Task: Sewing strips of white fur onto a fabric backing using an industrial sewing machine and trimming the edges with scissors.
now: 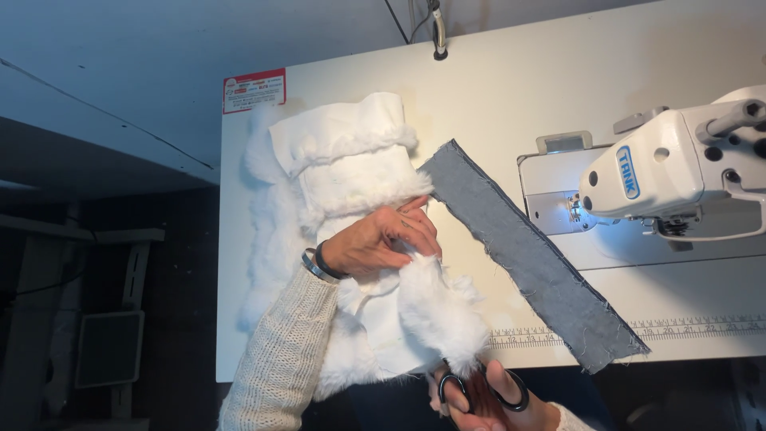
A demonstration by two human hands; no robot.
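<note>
left hand (381, 243): fingers pinched white fur piece (435, 307) | right hand (487, 399): fingers gripped black scissors (479, 389) | grey fabric strip (531, 255) lay on tabletop (495, 88)

a red-and-white rectangular label (254, 90) sits on the table's (495, 88) far left corner.

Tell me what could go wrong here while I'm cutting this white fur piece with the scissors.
Left hand grips the white fur piece close above the scissors in the right hand; fingers could be nicked. Long pile hides the blades, so the cut may wander. The grey fabric strip overhangs the table and could slide off.
</note>
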